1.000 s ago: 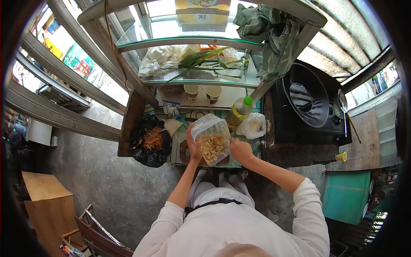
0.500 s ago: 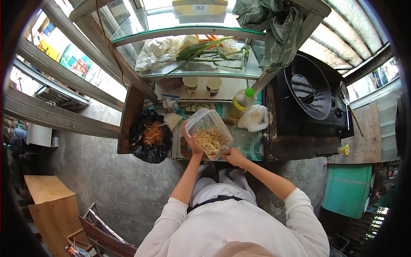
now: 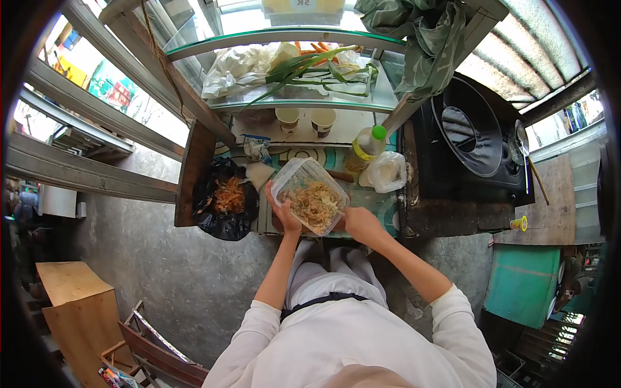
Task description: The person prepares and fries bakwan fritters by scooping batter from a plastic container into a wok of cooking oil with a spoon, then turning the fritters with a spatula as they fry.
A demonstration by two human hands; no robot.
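Observation:
A clear, square plastic container (image 3: 291,178) is tilted in front of me above the worktop, with a shredded, orange-and-pale food mix (image 3: 315,205) gathered in its lower part. My left hand (image 3: 284,215) grips its left side, fingers along the outer wall. Closed in a fist, my right hand (image 3: 364,226) is against the container's lower right edge; whatever its fingers hold is hidden. Left of the container, a black plastic bag (image 3: 226,226) stands open with shredded orange food (image 3: 229,196) inside. A green-capped bottle (image 3: 367,147) and a clear bag with pale contents (image 3: 387,173) stand just beyond its right side.
Two paper cups (image 3: 323,121) stand at the back, under a glass shelf holding green onions (image 3: 304,70) and plastic bags. On the right, a black wok (image 3: 469,132) sits on a stove (image 3: 511,171). A camouflage cloth (image 3: 430,58) hangs from the upper frame.
My right hand has moved up and slightly right along the container's edge, turning more knuckles-up. The container has shifted a little left and toward level, with my left hand still on it.

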